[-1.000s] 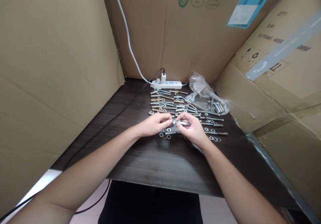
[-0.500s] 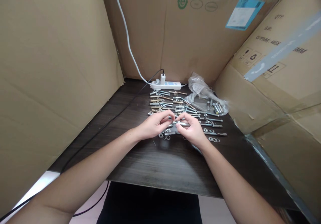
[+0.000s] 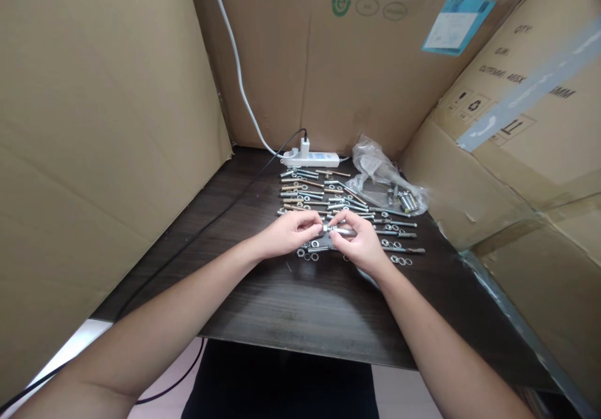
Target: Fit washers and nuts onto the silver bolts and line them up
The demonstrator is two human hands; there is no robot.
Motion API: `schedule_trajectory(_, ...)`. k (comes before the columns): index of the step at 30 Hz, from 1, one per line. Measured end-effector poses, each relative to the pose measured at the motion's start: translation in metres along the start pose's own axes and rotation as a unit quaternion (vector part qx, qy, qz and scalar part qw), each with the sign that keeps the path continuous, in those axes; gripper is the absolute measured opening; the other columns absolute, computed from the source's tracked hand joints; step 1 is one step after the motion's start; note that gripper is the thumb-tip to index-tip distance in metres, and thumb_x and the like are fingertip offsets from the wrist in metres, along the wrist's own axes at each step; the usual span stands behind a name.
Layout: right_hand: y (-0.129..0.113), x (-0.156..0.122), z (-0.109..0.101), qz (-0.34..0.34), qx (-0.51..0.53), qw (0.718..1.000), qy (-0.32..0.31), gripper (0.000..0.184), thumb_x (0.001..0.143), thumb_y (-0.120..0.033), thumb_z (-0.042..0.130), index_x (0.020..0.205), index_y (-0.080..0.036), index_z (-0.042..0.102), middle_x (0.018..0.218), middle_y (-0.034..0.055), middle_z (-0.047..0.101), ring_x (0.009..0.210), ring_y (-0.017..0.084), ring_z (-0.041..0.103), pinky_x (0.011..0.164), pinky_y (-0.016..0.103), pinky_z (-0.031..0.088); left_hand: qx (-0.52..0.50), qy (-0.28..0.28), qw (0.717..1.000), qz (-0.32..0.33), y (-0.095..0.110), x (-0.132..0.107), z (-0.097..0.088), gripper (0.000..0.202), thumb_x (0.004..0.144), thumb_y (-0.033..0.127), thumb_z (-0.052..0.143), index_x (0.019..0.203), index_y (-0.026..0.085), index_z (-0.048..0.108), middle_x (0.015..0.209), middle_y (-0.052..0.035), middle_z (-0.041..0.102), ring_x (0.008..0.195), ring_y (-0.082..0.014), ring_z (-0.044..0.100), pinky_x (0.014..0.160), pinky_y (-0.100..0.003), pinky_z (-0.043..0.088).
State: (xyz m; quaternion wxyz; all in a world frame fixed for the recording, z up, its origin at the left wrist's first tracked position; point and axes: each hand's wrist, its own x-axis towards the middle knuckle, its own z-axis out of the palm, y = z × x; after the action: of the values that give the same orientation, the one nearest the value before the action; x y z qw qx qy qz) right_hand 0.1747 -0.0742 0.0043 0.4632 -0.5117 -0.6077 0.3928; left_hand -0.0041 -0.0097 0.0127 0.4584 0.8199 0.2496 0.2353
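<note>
My left hand and my right hand meet over the middle of a dark wooden table. Between their fingertips they hold a silver bolt, lying sideways. My right hand grips the bolt's shaft. My left fingertips pinch a small nut at the bolt's left end. Rows of bolts lie just beyond the hands. Loose washers and nuts sit on the table under my left hand, and more washers lie to the right.
A clear plastic bag with more hardware lies at the back right. A white power strip with a white cable and a black cable sits at the back. Cardboard boxes wall in the table on the left, back and right.
My hands have stayed together on the bolt. The left fingers have shifted slightly at the bolt's end. The view has barely moved.
</note>
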Motion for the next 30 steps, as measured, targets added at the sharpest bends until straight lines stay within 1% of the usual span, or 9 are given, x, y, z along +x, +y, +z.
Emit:
schedule_trajectory(2, -0.0001, -0.0002, 0.0, 0.002, -0.001, 1.0, 0.0, 0.014, 0.073, -0.024, 0.06, 0.081, -0.017, 0.052, 0.052, -0.0068, 0.045, 0.043, 0.005, 0.034, 0.043, 0.018, 0.026, 0.018, -0.013, 1.0, -0.003, -0.0005, 0.0004, -0.0008, 0.028, 0.089, 0.033, 0.044, 0.071, 0.014, 0.054, 0.063, 0.0039, 0.046, 0.058, -0.008, 0.04, 0.055, -0.021, 0.03)
schedule_trajectory(4, 0.0, -0.0003, -0.0001, 0.004, -0.001, 1.0, 0.0, 0.014, 0.073, -0.025, 0.061, 0.081, -0.017, 0.052, 0.053, -0.0065, 0.046, 0.044, 0.005, 0.035, 0.043, 0.018, 0.027, 0.034, -0.018, 0.999, -0.006, -0.0012, 0.0003, -0.001, 0.029, 0.089, 0.032, 0.043, 0.069, 0.014, 0.053, 0.062, 0.0039, 0.045, 0.058, -0.0082, 0.039, 0.054, -0.021, 0.03)
schedule_trajectory(7, 0.0002, 0.0, 0.0001, 0.008, 0.003, 1.0, 0.002, 0.015, 0.072, -0.026, 0.061, 0.081, -0.017, 0.052, 0.052, -0.007, 0.044, 0.043, 0.005, 0.034, 0.043, 0.018, 0.027, 0.048, 0.025, 0.999, 0.005, -0.0015, -0.001, 0.0, 0.016, 0.087, 0.029, 0.047, 0.082, 0.016, 0.055, 0.063, 0.0051, 0.041, 0.058, -0.0084, 0.037, 0.054, -0.021, 0.029)
schedule_trajectory(9, 0.0003, 0.0003, 0.0005, 0.008, 0.007, 1.0, 0.003, 0.015, 0.072, -0.026, 0.061, 0.08, -0.017, 0.052, 0.052, -0.0071, 0.044, 0.043, 0.005, 0.034, 0.043, 0.018, 0.026, 0.046, 0.058, 0.997, 0.03, -0.0005, -0.0022, 0.0008, 0.011, 0.086, 0.026, 0.05, 0.092, 0.018, 0.055, 0.066, 0.0052, 0.038, 0.059, -0.0084, 0.036, 0.055, -0.02, 0.03)
schedule_trajectory(12, 0.0011, 0.0007, 0.0009, 0.005, 0.009, 1.0, 0.0, 0.015, 0.072, -0.026, 0.06, 0.081, -0.017, 0.052, 0.052, -0.0074, 0.043, 0.043, 0.005, 0.033, 0.043, 0.018, 0.026, 0.044, 0.065, 0.994, 0.076, 0.0021, -0.0033, 0.0007, 0.01, 0.086, 0.021, 0.049, 0.093, 0.018, 0.056, 0.073, 0.0031, 0.043, 0.063, -0.0087, 0.039, 0.058, -0.02, 0.033)
schedule_trajectory(15, 0.0028, 0.0007, 0.0006, 0.004, 0.006, 1.0, -0.004, 0.015, 0.073, -0.025, 0.061, 0.082, -0.017, 0.052, 0.052, -0.0076, 0.042, 0.044, 0.005, 0.033, 0.043, 0.018, 0.026, 0.058, 0.061, 0.992, 0.097, 0.0029, -0.0033, -0.0008, 0.01, 0.086, 0.02, 0.048, 0.091, 0.017, 0.057, 0.075, 0.0017, 0.047, 0.065, -0.0093, 0.041, 0.06, -0.021, 0.034)
schedule_trajectory(22, 0.0024, 0.0007, -0.0007, 0.007, 0.0, 1.0, -0.002, 0.014, 0.073, -0.025, 0.061, 0.081, -0.018, 0.052, 0.052, -0.0075, 0.043, 0.044, 0.006, 0.033, 0.044, 0.019, 0.026, 0.073, 0.039, 0.995, 0.058, -0.0017, -0.0031, -0.0025, 0.014, 0.089, 0.025, 0.046, 0.095, 0.019, 0.056, 0.062, 0.0056, 0.037, 0.057, -0.0088, 0.035, 0.056, -0.022, 0.029)
schedule_trajectory(27, 0.0005, -0.0003, -0.0013, 0.002, -0.008, 1.0, -0.006, 0.014, 0.073, -0.025, 0.061, 0.081, -0.018, 0.052, 0.052, -0.0072, 0.043, 0.043, 0.006, 0.034, 0.043, 0.019, 0.026, 0.08, 0.018, 0.996, 0.033, -0.0002, -0.0028, -0.0017, 0.016, 0.089, 0.03, 0.045, 0.089, 0.017, 0.056, 0.064, 0.0045, 0.045, 0.057, -0.0091, 0.039, 0.055, -0.021, 0.03)
schedule_trajectory(30, 0.0001, -0.0007, -0.0009, 0.0, -0.008, 1.0, -0.005, 0.014, 0.073, -0.024, 0.061, 0.081, -0.017, 0.052, 0.052, -0.007, 0.044, 0.043, 0.006, 0.034, 0.043, 0.018, 0.026, 0.093, 0.01, 0.995, 0.03, -0.0009, -0.0014, -0.0012, 0.022, 0.09, 0.03, 0.043, 0.078, 0.016, 0.055, 0.064, 0.0038, 0.048, 0.058, -0.0089, 0.041, 0.056, -0.021, 0.03)
